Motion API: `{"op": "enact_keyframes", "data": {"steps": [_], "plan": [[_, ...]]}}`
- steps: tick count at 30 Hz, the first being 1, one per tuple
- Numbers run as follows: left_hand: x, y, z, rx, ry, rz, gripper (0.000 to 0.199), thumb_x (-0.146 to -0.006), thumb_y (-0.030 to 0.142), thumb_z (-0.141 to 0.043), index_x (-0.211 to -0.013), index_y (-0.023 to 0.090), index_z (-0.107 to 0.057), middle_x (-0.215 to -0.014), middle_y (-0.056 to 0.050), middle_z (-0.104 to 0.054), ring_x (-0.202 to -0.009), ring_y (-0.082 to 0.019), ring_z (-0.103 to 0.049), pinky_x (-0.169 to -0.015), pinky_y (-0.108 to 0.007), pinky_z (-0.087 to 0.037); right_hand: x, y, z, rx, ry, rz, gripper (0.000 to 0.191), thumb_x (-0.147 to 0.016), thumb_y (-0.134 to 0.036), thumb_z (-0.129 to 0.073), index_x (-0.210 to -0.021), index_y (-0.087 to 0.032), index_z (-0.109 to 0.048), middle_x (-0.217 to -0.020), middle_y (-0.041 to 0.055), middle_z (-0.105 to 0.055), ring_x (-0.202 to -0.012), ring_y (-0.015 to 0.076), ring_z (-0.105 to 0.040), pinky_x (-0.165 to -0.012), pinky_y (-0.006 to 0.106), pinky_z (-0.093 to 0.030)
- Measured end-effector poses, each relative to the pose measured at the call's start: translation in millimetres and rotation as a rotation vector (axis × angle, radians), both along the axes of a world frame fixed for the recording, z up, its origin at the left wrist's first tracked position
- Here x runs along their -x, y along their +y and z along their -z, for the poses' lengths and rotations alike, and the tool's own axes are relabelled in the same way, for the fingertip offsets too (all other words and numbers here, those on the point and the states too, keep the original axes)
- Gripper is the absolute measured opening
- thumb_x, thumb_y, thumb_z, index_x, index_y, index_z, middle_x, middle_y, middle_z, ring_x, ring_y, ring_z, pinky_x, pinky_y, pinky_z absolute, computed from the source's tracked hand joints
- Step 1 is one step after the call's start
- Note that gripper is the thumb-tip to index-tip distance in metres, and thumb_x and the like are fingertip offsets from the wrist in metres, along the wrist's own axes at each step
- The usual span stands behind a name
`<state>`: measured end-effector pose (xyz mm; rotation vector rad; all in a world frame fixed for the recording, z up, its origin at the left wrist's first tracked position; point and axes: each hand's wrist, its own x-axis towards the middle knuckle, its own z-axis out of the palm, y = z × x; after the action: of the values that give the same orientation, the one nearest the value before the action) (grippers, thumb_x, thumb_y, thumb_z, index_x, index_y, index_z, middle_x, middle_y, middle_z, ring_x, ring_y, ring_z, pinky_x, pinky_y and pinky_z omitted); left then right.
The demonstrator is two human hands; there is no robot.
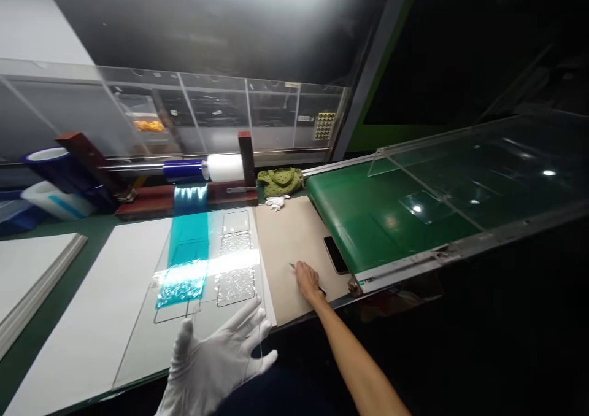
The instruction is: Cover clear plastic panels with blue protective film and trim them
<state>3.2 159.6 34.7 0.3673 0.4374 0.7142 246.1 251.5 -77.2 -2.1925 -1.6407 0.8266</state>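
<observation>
My left hand (216, 358), in a white glove, is palm up at the front of the table with its fingers spread. Thin bright edges across the palm and fingers look like a clear panel (260, 341) resting there, hard to make out. My bare right hand (307, 280) is closed around a slim pointed tool over the tan board (288, 238); the tip shows at the left and a dark end below the hand. Beyond my left hand, teal film (188, 244) runs from a blue roll (184, 169) onto a clear sheet with dark-outlined rectangles (235, 265).
A green conveyor belt (350, 219) under a clear cover extends right, with a glass panel (423, 207) on it. A phone (335, 254) lies beside the belt. A green pouch (280, 181) and white glove (276, 203) sit behind. White sheets (37, 281) are stacked left.
</observation>
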Motion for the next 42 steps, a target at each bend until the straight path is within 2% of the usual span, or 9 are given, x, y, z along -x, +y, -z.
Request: {"op": "enact_keyframes", "data": {"steps": [4,7,9,13,15,17,20,33,42], "plan": [[12,-6,-10.4,-0.672,0.735,0.004,0.107,-0.061,0.073,-0.057,-0.146,0.021,-0.018,-0.148,-0.017,-0.027,-0.136,-0.036,-0.028,-0.110,-0.057,-0.022,0,-25,-25.8,-0.003,0.147,-0.064,0.037,-0.098,-0.027,-0.020,-0.101,-0.015,-0.054,-0.075,0.0034,-0.056,-0.071,0.0162,-0.056,-0.067,0.029,-0.044],[12,-8,-33.3,-1.080,1.308,0.029,0.109,-0.061,0.057,-0.068,-0.147,0.028,-0.008,-0.151,-0.013,-0.019,-0.138,-0.037,-0.021,-0.110,-0.059,-0.022,7,-65,-74.0,0.004,0.521,-0.225,0.038,-0.097,-0.044,-0.025,-0.097,-0.019,-0.054,-0.071,-0.0019,-0.050,-0.057,0.0104,-0.049,-0.053,0.021,-0.041],[10,-5,-47.7,-1.301,1.430,0.115,0.113,-0.059,0.051,-0.070,-0.147,0.028,-0.003,-0.149,-0.014,-0.020,-0.136,-0.038,-0.024,-0.106,-0.059,-0.031,14,-96,-112.3,0.054,0.775,-0.315,0.039,-0.096,-0.049,-0.029,-0.091,-0.020,-0.055,-0.072,-0.0018,-0.051,-0.055,0.0091,-0.048,-0.050,0.020,-0.040],[0,7,-64.8,-1.508,1.403,0.280,0.115,-0.057,0.047,-0.069,-0.146,0.028,0.001,-0.144,-0.014,-0.026,-0.130,-0.038,-0.032,-0.101,-0.057,-0.040,26,-141,-159.9,-0.064,0.655,-0.304,0.038,-0.095,-0.048,-0.032,-0.097,-0.024,-0.061,-0.076,0.0011,-0.057,-0.073,0.0131,-0.054,-0.070,0.024,-0.045],[-6,12,-69.8,-1.533,1.379,0.356,0.114,-0.057,0.051,-0.068,-0.146,0.029,0.000,-0.142,-0.013,-0.028,-0.128,-0.037,-0.034,-0.100,-0.057,-0.041,30,-153,-161.0,-0.056,0.596,-0.238,0.040,-0.084,-0.060,-0.048,-0.097,-0.025,-0.061,-0.078,0.0017,-0.057,-0.074,0.0154,-0.054,-0.068,0.025,-0.048],[-12,16,-74.5,-1.535,1.338,0.425,0.115,-0.056,0.056,-0.068,-0.145,0.029,-0.002,-0.140,-0.013,-0.030,-0.127,-0.036,-0.036,-0.099,-0.054,-0.043,34,-162,-153.9,-0.022,0.561,-0.143,0.055,-0.058,-0.070,-0.069,-0.088,-0.024,-0.059,-0.078,0.0008,-0.056,-0.069,0.0154,-0.053,-0.060,0.023,-0.050],[-20,20,-80.9,-1.550,1.254,0.491,0.112,-0.057,0.063,-0.065,-0.144,0.030,-0.004,-0.136,-0.012,-0.034,-0.123,-0.034,-0.041,-0.096,-0.051,-0.046,38,-169,-144.5,-0.055,0.533,-0.059,0.069,-0.035,-0.071,-0.077,-0.080,-0.024,-0.054,-0.079,-0.0003,-0.054,-0.066,0.0145,-0.052,-0.059,0.023,-0.052],[-33,37,-85.9,-1.623,1.221,0.487,0.106,-0.060,0.068,-0.061,-0.144,0.029,-0.009,-0.133,-0.012,-0.040,-0.117,-0.032,-0.046,-0.090,-0.044,-0.050,39,-167,-132.0,-0.284,0.530,-0.035,0.079,-0.043,-0.083,-0.063,-0.093,-0.022,-0.057,-0.078,0.0023,-0.057,-0.064,0.0145,-0.053,-0.058,0.023,-0.056],[-29,28,-81.3,-1.603,1.237,0.443,0.110,-0.059,0.067,-0.064,-0.146,0.029,-0.008,-0.135,-0.011,-0.039,-0.119,-0.033,-0.045,-0.093,-0.045,-0.048,34,-164,-138.3,-0.093,0.611,-0.126,0.068,-0.045,-0.077,-0.069,-0.089,-0.025,-0.061,-0.079,0.0024,-0.056,-0.065,0.0156,-0.051,-0.058,0.025,-0.054]]}}
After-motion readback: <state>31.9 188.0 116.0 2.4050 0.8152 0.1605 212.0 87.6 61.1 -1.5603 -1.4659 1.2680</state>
